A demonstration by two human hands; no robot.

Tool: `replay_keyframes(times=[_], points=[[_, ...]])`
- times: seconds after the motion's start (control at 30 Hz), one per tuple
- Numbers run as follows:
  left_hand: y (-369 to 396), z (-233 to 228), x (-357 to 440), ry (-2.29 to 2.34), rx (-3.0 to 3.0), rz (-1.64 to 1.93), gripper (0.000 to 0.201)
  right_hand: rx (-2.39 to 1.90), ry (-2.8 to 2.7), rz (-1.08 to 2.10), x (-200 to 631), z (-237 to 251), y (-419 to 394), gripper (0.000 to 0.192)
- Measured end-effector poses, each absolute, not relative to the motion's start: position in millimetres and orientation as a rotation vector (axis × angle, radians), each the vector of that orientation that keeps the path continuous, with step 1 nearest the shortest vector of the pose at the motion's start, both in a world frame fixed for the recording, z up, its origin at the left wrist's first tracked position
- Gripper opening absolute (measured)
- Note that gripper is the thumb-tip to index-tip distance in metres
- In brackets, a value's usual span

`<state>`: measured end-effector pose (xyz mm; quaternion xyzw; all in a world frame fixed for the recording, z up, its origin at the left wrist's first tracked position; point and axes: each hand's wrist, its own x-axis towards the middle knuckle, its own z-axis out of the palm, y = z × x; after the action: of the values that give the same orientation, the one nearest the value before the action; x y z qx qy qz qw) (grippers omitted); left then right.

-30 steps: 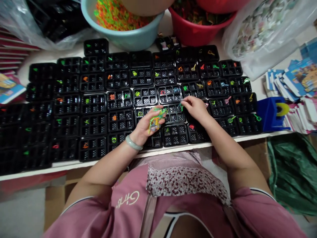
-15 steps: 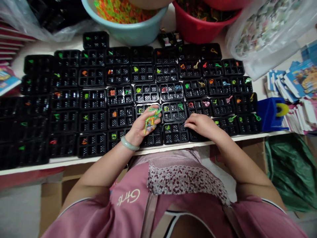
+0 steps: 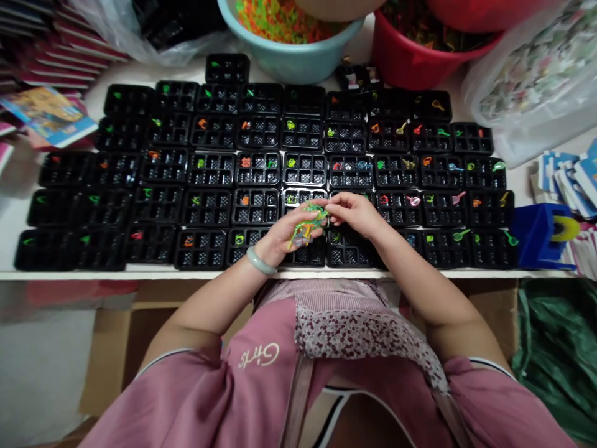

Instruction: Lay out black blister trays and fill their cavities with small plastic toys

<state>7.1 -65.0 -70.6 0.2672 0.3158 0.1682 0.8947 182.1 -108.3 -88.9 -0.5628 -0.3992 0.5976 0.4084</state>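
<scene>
My left hand (image 3: 298, 231) is closed around a bunch of small plastic trinkets (image 3: 308, 229), green, yellow, orange and bluish, which poke out between the fingers. My right hand (image 3: 352, 213) meets it with thumb and forefinger pinched at the bunch's right end; what those fingertips grip is too small to make out. Both hands are over black compartment trays (image 3: 304, 171) set out in rows. Most trays hold one or two bright trinkets, such as a pink spoon-shaped one (image 3: 413, 201) to the right. The trays right under my hands are partly covered.
Behind the trays stand a light blue basin (image 3: 291, 59) full of orange and green pieces and a red basin (image 3: 420, 59). Clear bags of small packets (image 3: 527, 68) lie at the back right. A blue tape dispenser (image 3: 534, 239) and printed cards (image 3: 559, 180) are at the right; booklets (image 3: 51, 115) at the left.
My right hand has moved up and left from a front-row tray to the bunch in my left hand. The left hand keeps its hold. The camera view has shifted and levelled.
</scene>
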Motion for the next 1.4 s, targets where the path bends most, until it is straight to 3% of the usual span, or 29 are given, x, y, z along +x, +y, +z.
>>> replay_keyframes(times=[0.13,0.4,0.57,0.7,0.83,1.07,1.3,1.4], points=[[-61,-74,-15,0.696,0.552,0.398,0.044,-1.462,-1.078,1.403,179,-89,-110,0.015],[-61,-84,-44,0.723,0.531,0.394,0.041,-1.605,-1.773,1.078,173,-92,-139,0.007],[-61,-83,-28,0.720,0.555,0.379,0.031,-1.553,-1.622,1.005,164,-82,-122,0.021],[-55,-81,-15,0.694,0.524,0.445,0.030,-1.498,-1.365,1.193,155,-86,-103,0.014],[-42,-79,-12,0.703,0.517,0.473,0.033,-1.480,-1.217,1.213,156,-94,-90,0.020],[-20,-82,-21,0.766,0.554,0.486,0.037,-1.746,-1.709,0.702,190,-94,-75,0.011],[-8,-86,-10,0.757,0.652,0.340,0.030,-1.579,-1.775,0.759,183,-84,-51,0.017],[-1,-84,-1,0.760,0.678,0.275,0.025,-1.516,-1.783,0.853,178,-81,-39,0.010]])
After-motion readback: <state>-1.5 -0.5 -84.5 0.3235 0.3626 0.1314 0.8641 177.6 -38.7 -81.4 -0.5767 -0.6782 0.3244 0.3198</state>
